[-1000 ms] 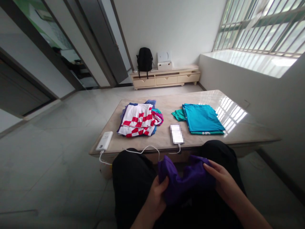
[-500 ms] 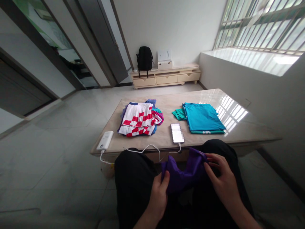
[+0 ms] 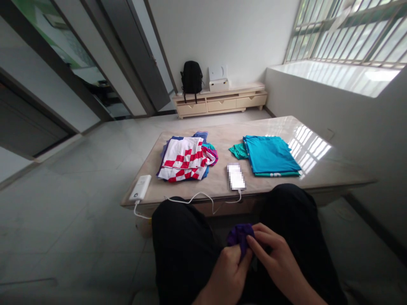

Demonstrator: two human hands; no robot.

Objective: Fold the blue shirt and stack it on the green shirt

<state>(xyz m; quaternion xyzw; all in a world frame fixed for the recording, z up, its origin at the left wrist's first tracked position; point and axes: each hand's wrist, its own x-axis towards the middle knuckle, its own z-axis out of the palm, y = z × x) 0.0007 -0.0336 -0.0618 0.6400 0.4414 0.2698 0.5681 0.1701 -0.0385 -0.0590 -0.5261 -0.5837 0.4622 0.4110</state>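
A purple cloth [image 3: 239, 234], bunched up small, is between my two hands above my lap. My left hand [image 3: 231, 267] is closed around its lower part. From the right, my right hand [image 3: 275, 250] pinches the cloth's edge between thumb and fingers. Both hands are close together, just in front of the table. What kind of garment or piece the cloth is cannot be made out. Past it on the table lie a pile of folded clothes with a red-and-white checked shirt [image 3: 182, 159] on top and a stack of folded teal clothes [image 3: 270, 154].
The stone-topped table [image 3: 219, 131] spans the space before my knees. A phone [image 3: 235, 176] lies near its front edge, linked by a white cable [image 3: 203, 194] to a power bank [image 3: 140, 187]. Further back, a low cabinet [image 3: 222, 103] bears a black backpack [image 3: 191, 78] and a white box [image 3: 218, 84].
My hands have come together, and the purple cloth, spread between them before, is now gathered into a small bunch. The clothes on the table have not moved.
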